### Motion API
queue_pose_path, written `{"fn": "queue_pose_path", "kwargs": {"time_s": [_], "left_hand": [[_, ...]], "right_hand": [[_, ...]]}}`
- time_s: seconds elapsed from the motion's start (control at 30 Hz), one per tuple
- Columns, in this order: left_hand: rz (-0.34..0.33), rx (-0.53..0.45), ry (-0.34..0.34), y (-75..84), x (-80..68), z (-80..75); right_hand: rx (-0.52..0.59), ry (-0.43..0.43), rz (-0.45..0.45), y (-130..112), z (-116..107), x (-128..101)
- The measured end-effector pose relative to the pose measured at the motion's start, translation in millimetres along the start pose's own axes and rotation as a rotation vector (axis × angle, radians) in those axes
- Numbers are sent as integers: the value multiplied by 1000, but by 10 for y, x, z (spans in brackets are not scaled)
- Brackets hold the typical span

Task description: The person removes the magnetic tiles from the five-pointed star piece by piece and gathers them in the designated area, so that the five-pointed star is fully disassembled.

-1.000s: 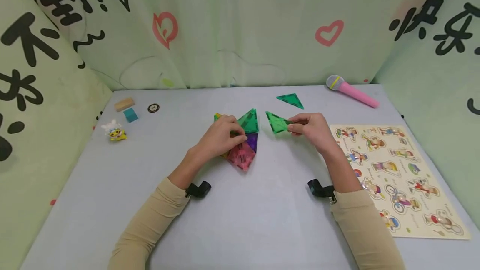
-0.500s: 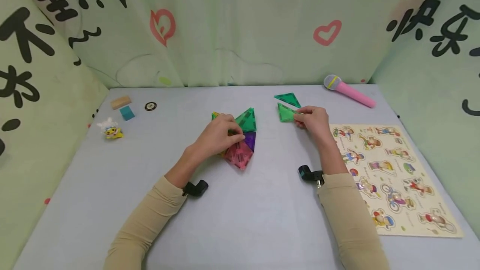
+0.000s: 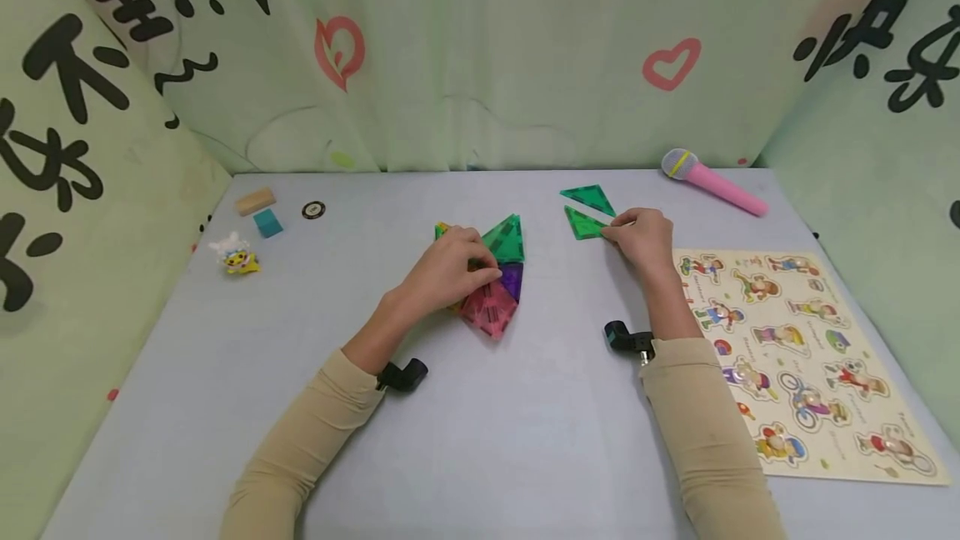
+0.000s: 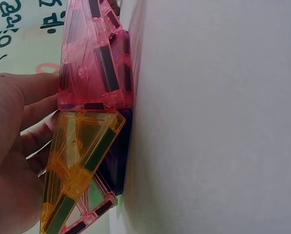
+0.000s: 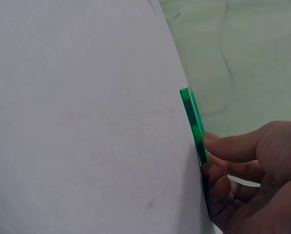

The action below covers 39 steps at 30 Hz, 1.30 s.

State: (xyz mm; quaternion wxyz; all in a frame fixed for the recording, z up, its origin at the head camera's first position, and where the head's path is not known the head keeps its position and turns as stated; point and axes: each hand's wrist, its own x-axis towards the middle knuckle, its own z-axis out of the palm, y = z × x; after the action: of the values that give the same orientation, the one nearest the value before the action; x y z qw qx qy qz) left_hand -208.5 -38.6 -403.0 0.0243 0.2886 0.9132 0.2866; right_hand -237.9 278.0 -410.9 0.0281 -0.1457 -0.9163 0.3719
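My left hand (image 3: 453, 267) holds a built shape of translucent magnetic tiles from above. Pink tiles (image 3: 491, 310) form its near end, a purple tile (image 3: 512, 280) its right side, and a green tile (image 3: 507, 238) stands at the back. In the left wrist view a yellow triangular tile (image 4: 79, 156) leans beside the pink ones, and the fingers go behind the shape. My right hand (image 3: 647, 238) pinches the corner of a light green triangular tile (image 3: 583, 223) low over the table. Just behind that lies a darker green triangular tile (image 3: 590, 197).
A pink toy microphone (image 3: 716, 183) lies at the back right. A picture board (image 3: 817, 357) covers the right side. At the left are a wooden block (image 3: 255, 201), a blue block (image 3: 267, 223), a round black disc (image 3: 313, 210) and a small figurine (image 3: 237, 257).
My right hand has carried the light green tile back and to the right, close to the darker green tile, and lowered it. My left hand stays on the built shape.
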Motion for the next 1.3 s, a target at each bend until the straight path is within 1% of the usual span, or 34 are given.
{"fn": "queue_pose_path", "kwargs": {"time_s": [0.13, 0.23, 0.33, 0.4, 0.5, 0.67, 0.77, 0.87, 0.97, 1.1, 1.2, 1.3], "left_hand": [[5, 2, -3, 0, 1, 9], [8, 2, -7, 0, -2, 11], [10, 4, -13, -4, -5, 3], [10, 2, -18, -9, -11, -12], [9, -13, -31, -20, -23, -41], [11, -36, -66, -48, -41, -83], [16, -38, -80, -62, -47, -107], [29, -44, -95, -70, -48, -127], [41, -48, -114, -76, -43, -139], [39, -45, -131, -76, -35, -145], [35, -36, -132, -71, -30, -148], [40, -29, -131, -66, -23, -151]], "right_hand": [[-1, -2, -11, 14, 0, -15], [-13, -6, -35, 10, -8, -37], [-12, -46, -56, -23, -30, -71], [5, -107, -68, -67, -38, -101], [56, -230, -83, -159, -6, -158], [77, -420, -126, -320, 166, -295], [75, -512, -153, -407, 269, -383], [80, -580, -164, -481, 341, -457], [87, -632, -155, -534, 381, -504], [114, -665, -127, -568, 395, -534], [166, -678, -91, -561, 389, -528], [251, -703, -30, -535, 383, -505]]}}
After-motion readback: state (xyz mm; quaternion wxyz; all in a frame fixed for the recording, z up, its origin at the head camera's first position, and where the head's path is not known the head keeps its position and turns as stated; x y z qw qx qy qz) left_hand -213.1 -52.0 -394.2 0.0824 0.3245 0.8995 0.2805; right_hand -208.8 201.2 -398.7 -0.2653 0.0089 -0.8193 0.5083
